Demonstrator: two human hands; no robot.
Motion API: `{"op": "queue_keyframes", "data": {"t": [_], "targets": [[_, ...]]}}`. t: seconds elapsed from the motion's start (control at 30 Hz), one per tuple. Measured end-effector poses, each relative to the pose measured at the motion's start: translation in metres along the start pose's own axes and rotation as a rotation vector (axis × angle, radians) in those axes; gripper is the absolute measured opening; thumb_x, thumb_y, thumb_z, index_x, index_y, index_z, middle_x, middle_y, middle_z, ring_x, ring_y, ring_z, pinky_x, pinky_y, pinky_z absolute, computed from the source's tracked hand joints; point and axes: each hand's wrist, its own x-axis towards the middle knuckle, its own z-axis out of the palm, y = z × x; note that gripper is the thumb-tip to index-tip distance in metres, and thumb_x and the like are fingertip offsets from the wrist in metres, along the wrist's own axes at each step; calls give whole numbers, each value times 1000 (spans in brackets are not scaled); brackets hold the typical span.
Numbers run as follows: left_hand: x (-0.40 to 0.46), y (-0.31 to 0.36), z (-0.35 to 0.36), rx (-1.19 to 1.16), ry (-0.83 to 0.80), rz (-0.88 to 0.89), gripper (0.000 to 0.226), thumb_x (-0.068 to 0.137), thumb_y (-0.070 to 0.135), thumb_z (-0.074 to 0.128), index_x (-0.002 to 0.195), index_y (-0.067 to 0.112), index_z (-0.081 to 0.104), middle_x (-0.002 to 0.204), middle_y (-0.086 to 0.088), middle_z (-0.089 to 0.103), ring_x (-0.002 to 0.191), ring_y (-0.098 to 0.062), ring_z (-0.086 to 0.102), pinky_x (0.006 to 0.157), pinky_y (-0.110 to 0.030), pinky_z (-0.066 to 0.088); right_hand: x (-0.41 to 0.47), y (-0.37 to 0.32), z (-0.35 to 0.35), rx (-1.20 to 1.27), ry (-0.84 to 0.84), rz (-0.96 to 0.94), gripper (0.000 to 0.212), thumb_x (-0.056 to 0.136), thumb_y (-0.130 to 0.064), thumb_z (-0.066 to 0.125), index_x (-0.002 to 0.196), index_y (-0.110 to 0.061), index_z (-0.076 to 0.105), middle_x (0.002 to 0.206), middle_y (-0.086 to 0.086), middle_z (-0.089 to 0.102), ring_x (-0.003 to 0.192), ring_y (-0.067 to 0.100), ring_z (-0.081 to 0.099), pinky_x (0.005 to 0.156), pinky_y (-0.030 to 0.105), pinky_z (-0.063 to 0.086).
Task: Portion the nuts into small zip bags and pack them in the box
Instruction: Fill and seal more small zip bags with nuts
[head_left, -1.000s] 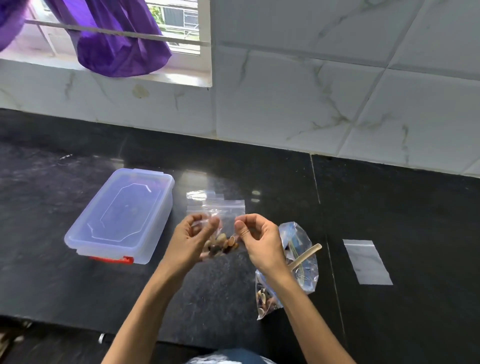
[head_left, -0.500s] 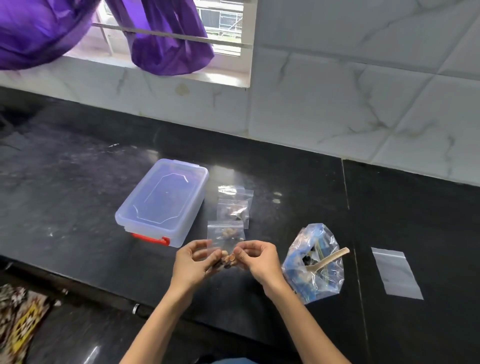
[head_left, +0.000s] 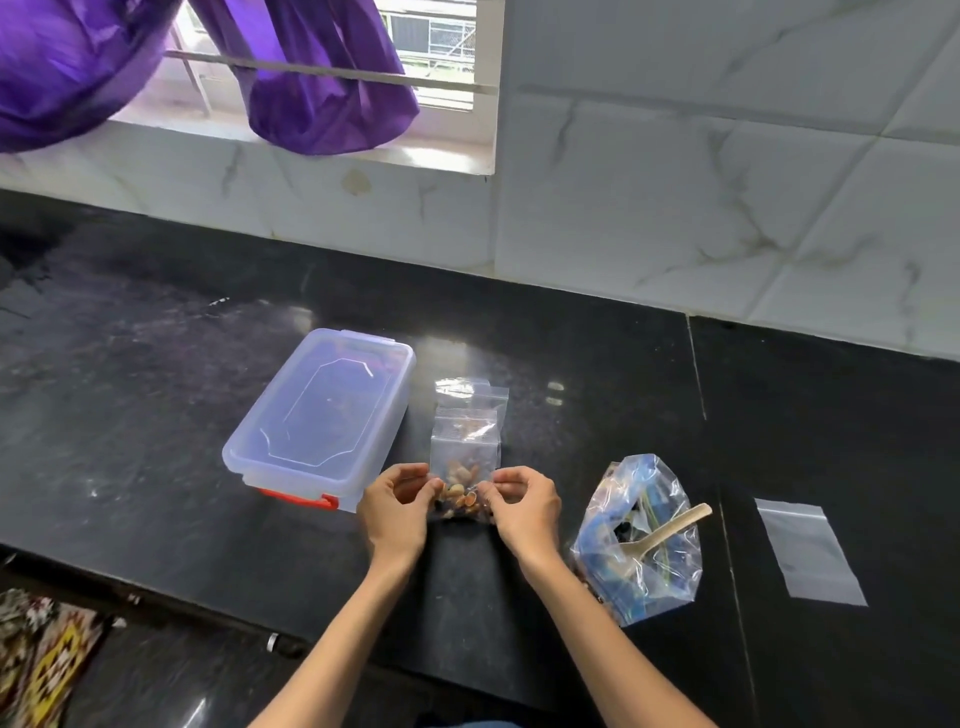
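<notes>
My left hand (head_left: 397, 512) and my right hand (head_left: 522, 512) pinch the two sides of a small zip bag of nuts (head_left: 462, 501) just above the black counter. Right behind it lie two more small zip bags (head_left: 467, 434) with nuts, overlapping each other. A clear plastic box (head_left: 322, 415) with its lid on and a red clasp sits to the left. To the right stands the big open bag of nuts (head_left: 641, 540) with a wooden scoop (head_left: 670, 530) sticking out. An empty zip bag (head_left: 808, 551) lies flat at the far right.
The black counter (head_left: 156, 415) runs to a white tiled wall (head_left: 727, 208). Purple cloth (head_left: 322, 78) hangs at the window, back left. A patterned rug (head_left: 41, 654) shows on the floor below the counter's front edge.
Both hands have come down with the small bag, from held up in the air to just over the counter. The camera view has shifted left.
</notes>
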Motion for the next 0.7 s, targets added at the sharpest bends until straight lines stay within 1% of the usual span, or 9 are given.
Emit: {"op": "queue_keyframes", "data": {"t": [0.13,0.2,0.3,0.37,0.43,0.47,0.53,0.6,0.7], "targets": [[4,-5,2,40,18,1,18,78,8,76,90,16,68,85,0,72,83,-14,69,80,-27,54,0,-2,0,-26,28,4,18,77,-21,78,85,-19,62,76,-5,67,71,10,65,65,19,50],[5,-4,2,56,19,5,22,77,9,76,97,13,68,89,-1,72,84,-12,68,84,-28,54,-2,-4,-1,-41,42,-3,21,77,-22,78,88,-19,61,80,-6,66,68,6,62,62,14,46],[2,-2,3,74,38,41,31,77,10,77,106,10,67,99,-3,70,88,-13,65,84,-26,50,-10,-9,-5,-73,50,-30,23,80,-23,75,96,-19,60,91,-5,63,64,0,55,56,7,40],[-4,1,3,109,72,97,35,79,13,76,112,11,66,105,-1,68,94,-13,61,84,-24,46,-16,-17,-10,-74,47,-79,21,81,-22,74,96,-21,59,91,-6,63,65,-1,55,54,6,41],[-11,8,4,117,90,162,35,80,14,74,114,10,65,107,2,65,98,-11,58,84,-19,44,-24,-28,-17,-53,50,-131,20,81,-21,75,94,-22,59,89,-7,63,68,-1,56,57,4,43],[-16,13,6,107,91,198,34,81,14,73,114,10,65,106,4,64,99,-10,57,82,-13,43,-29,-34,-21,-29,55,-152,21,80,-21,75,94,-21,60,88,-8,63,70,-2,56,58,4,43],[-26,25,12,58,74,257,31,81,13,73,111,8,66,103,4,63,95,-10,57,71,-1,42,-38,-44,-33,26,73,-196,20,80,-21,75,94,-20,60,87,-10,62,73,-3,57,61,4,44],[-35,38,22,13,29,301,29,81,13,73,109,10,67,101,4,64,89,-9,60,67,-3,46,-46,-50,-50,61,113,-228,19,81,-20,74,93,-22,60,86,-13,61,76,-3,58,63,4,44],[-50,54,47,-38,-74,357,24,80,16,74,104,15,69,97,6,67,88,-9,63,74,-18,50,-51,-50,-83,114,224,-225,17,81,-20,74,90,-22,61,83,-12,63,73,0,60,62,7,45]]}}
